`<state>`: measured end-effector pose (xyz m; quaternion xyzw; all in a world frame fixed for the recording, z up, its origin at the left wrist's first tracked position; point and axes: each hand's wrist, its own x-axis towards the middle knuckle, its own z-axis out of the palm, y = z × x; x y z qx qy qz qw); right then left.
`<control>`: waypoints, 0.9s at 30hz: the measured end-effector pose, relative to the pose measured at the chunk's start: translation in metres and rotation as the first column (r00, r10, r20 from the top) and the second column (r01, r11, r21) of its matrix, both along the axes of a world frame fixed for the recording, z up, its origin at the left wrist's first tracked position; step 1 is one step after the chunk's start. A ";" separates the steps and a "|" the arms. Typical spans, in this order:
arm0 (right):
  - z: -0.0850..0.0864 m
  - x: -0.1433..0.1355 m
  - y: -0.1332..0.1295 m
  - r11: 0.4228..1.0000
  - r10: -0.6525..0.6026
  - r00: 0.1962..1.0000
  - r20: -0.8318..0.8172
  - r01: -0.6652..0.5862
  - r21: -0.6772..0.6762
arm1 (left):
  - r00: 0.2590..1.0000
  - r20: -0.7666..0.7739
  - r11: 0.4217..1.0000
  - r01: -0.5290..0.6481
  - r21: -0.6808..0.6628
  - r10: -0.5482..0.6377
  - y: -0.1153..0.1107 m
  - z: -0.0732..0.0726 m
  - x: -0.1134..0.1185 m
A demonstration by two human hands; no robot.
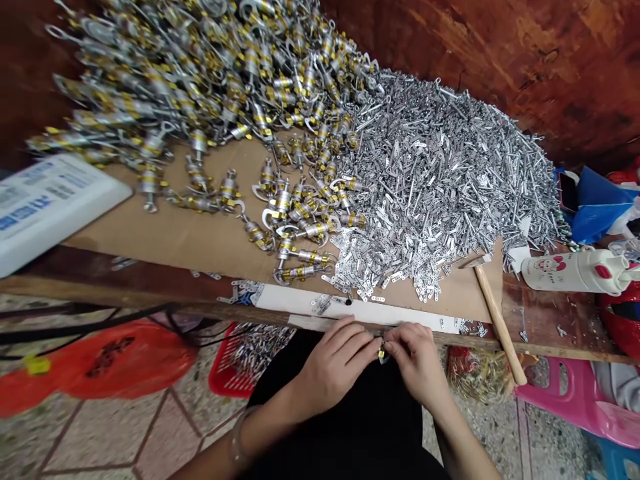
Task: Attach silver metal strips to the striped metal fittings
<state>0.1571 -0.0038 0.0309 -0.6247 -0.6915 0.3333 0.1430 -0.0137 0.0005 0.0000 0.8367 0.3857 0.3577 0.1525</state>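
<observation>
At the table's front edge, my left hand (333, 363) and my right hand (417, 360) meet around a small metal part (383, 353) with a yellow piece on it. The fingers of both hands are pinched on it and hide most of its shape. Just beyond my hands, a white strip (285, 300) runs along the edge with a few small metal plates (325, 304) on it. Behind it spreads a large heap of loose silver plates and pins (420, 180). Silver and yellow hook assemblies (300, 230) lie on cardboard (200, 237) left of that heap.
A hammer (500, 320) lies across the edge at right, near a white bottle (570, 272). A white box (55, 207) sits at left. Below the table are a red basket (225, 373) of metal parts, an orange bag (130, 360) and a pink stool (575, 407).
</observation>
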 end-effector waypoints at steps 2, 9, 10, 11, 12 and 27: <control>-0.004 0.000 0.004 0.999 -0.036 0.999 0.026 0.036 0.018 | 0.997 -0.081 0.996 -0.007 0.090 0.014 0.000 -0.009 0.000; -0.001 0.000 0.029 0.998 -0.060 0.998 0.025 0.060 0.028 | 0.980 -0.179 0.996 -0.084 0.022 0.087 -0.004 -0.013 0.006; -0.001 -0.003 0.036 0.998 -0.040 0.999 -0.002 0.040 0.041 | 0.979 -0.185 0.996 -0.093 -0.010 0.090 -0.005 -0.010 0.007; -0.001 -0.006 0.042 0.998 -0.020 1.000 -0.007 0.020 0.066 | 0.979 -0.184 0.994 -0.099 -0.034 0.091 -0.006 -0.009 0.007; -0.003 -0.009 0.048 0.995 -0.003 1.000 0.013 0.002 0.096 | 0.980 -0.174 0.994 -0.102 -0.051 0.091 -0.006 -0.007 0.007; 0.002 0.001 0.009 0.977 0.186 0.983 0.002 -0.185 0.106 | 0.988 0.092 0.988 -0.117 -0.103 0.126 -0.006 -0.009 0.006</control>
